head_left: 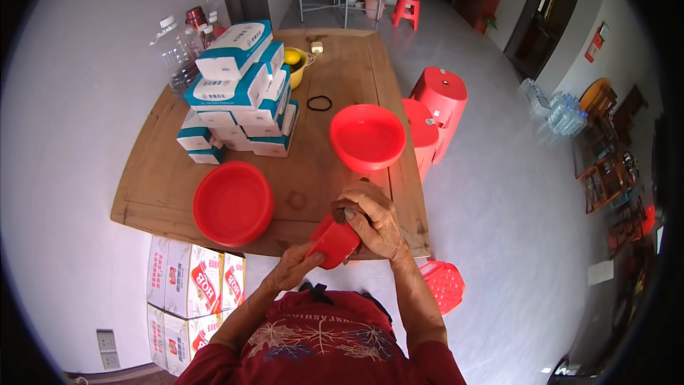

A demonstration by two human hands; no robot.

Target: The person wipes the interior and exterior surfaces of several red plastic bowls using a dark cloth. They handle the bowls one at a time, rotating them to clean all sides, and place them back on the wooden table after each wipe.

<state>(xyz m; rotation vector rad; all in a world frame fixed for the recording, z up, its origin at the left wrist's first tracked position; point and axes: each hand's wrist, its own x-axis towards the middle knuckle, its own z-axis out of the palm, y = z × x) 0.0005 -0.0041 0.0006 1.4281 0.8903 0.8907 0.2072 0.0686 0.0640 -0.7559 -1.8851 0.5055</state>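
My left hand pinches the tilted red container between my hands; my right hand, down-left of which it lies, curls closed around a brown wad (cloth? can't tell).

Bright, cool, diffuse light across wooden table before me. My left hand and right hand clearly lit, reasonably sharp. Right of table, grey floor carries pale sheen; farther right, wooden furniture dim, soft in detail. Left of table, wall bright, faintly bluish. Table's own edges bow; black fisheye rim circles my view.
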